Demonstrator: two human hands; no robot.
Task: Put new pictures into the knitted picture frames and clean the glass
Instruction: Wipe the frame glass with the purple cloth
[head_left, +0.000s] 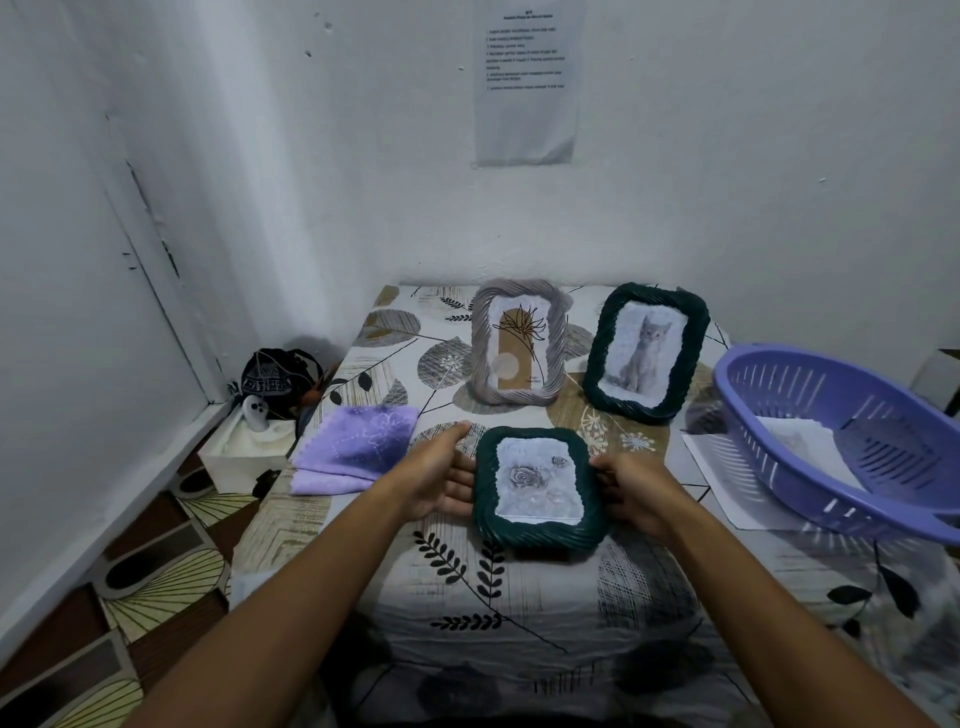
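Both hands hold the rose frame (540, 488) upright on the desk (519, 587).
Left hand (441, 480) cups its left edge, fingers relaxed, thumb up; right hand (636, 493) fingers curl round its right edge.

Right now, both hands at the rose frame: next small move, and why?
Probably flip the rose frame face-down to reach its back. It lies picture-up with the right hand gripping its edge and the left hand against the other side, and the cloth lies untouched.
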